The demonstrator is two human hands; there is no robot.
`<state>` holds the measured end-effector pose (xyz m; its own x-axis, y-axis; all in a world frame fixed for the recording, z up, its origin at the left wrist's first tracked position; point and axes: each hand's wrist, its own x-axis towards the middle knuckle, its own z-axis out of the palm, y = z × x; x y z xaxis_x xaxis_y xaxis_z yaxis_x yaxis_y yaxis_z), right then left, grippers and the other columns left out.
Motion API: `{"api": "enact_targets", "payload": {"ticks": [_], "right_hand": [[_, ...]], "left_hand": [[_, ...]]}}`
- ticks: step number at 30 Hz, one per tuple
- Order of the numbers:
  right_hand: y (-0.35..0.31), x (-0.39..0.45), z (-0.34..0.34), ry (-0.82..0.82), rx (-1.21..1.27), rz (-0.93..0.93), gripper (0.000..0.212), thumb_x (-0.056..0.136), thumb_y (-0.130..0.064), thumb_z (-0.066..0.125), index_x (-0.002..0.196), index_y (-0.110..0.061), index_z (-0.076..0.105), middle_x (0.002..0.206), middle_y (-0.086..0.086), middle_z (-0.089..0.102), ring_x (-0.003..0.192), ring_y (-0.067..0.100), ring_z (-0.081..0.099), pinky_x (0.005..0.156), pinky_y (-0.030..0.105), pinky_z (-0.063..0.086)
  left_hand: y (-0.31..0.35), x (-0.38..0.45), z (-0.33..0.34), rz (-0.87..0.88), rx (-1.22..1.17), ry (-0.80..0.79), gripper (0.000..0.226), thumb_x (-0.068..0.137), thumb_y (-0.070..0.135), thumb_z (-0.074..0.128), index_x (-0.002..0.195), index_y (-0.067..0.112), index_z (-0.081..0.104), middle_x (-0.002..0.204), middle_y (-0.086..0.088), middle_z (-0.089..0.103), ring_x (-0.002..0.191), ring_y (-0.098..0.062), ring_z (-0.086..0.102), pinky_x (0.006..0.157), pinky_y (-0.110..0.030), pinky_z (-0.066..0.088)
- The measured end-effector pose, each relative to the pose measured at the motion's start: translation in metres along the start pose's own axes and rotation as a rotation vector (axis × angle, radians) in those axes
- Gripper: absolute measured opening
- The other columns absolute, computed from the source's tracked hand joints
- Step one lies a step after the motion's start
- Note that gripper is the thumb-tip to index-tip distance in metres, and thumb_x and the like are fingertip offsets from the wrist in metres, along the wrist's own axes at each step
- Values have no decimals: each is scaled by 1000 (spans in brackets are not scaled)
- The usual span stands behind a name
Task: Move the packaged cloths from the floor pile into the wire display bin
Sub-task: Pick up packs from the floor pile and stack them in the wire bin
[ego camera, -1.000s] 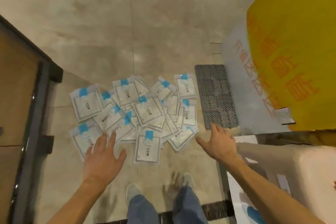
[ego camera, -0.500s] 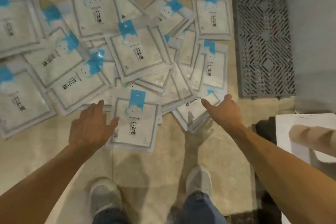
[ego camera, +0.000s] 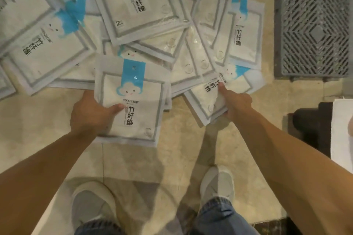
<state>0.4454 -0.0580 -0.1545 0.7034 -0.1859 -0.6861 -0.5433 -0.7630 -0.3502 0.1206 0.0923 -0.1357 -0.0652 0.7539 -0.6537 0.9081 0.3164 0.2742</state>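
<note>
The floor (ego camera: 191, 149) took up most of my view, pale tile with the pile of packaged cloths (ego camera: 145, 25) spread across its upper half, flat packets overlapping at all angles. A dark grated panel (ego camera: 313, 23) lay just beside the pile's right edge. The wire display bin was nowhere in view, so I could not tell how full it was or how far the carry would be; every packet I could see was on the floor or only just coming off it.

I had both arms reaching down at once, I judged to take 2 packets per trip. My left hand (ego camera: 89, 112) gripped the nearest packet (ego camera: 133, 101) by its left edge, thumb on the printed face and fingers hidden beneath, a hold that suits a thin, slippery sleeve. My right hand (ego camera: 236, 105) pinched the corner of the angled packet (ego camera: 208, 97) at the pile's lower right, thumb pressed on top. That packet overlapped others, so I expected a neighbour might drag along with it. My 2 grey shoes (ego camera: 217, 183) stood just short of the pile.
</note>
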Motion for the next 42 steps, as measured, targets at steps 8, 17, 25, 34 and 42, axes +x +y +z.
{"api": "enact_targets", "payload": {"ticks": [8, 17, 25, 34, 42], "right_hand": [[24, -39, -53, 65, 258, -94, 52, 86, -5, 80, 132, -5, 56, 122, 13, 69, 99, 28, 69, 83, 39, 58], [-18, -136, -148, -251, 253, -239, 28, 87, 4, 76, 108, -13, 69, 94, 1, 78, 78, 16, 77, 55, 26, 59], [-141, -307, -249, -613, 292, -224, 32, 91, 5, 66, 123, -1, 66, 114, 21, 75, 101, 38, 75, 74, 46, 65], [-287, -592, -391, -856, 105, -404, 38, 86, 2, 73, 123, 7, 66, 113, 25, 75, 111, 44, 70, 108, 61, 48], [-371, -814, -434, -1059, 15, -593, 34, 92, 3, 67, 125, 7, 65, 98, 20, 78, 73, 26, 78, 55, 33, 62]], "left_hand": [[-9, -44, -44, 90, -552, -224, 33, 85, 6, 79, 105, 29, 67, 100, 9, 74, 92, -10, 71, 75, -30, 54], [35, -109, -152, 105, -718, -280, 38, 84, 7, 78, 120, 17, 69, 108, -6, 78, 97, -26, 76, 89, -43, 57], [85, -215, -329, 70, -844, -328, 43, 83, -9, 69, 121, 11, 67, 108, -14, 77, 99, -37, 74, 87, -47, 56], [93, -410, -611, 102, -985, -145, 41, 78, -4, 74, 116, 11, 67, 110, -19, 76, 100, -43, 73, 96, -63, 53], [47, -563, -782, 248, -1150, 85, 42, 87, -4, 69, 127, 9, 64, 118, -20, 73, 107, -42, 71, 98, -62, 52]]}}
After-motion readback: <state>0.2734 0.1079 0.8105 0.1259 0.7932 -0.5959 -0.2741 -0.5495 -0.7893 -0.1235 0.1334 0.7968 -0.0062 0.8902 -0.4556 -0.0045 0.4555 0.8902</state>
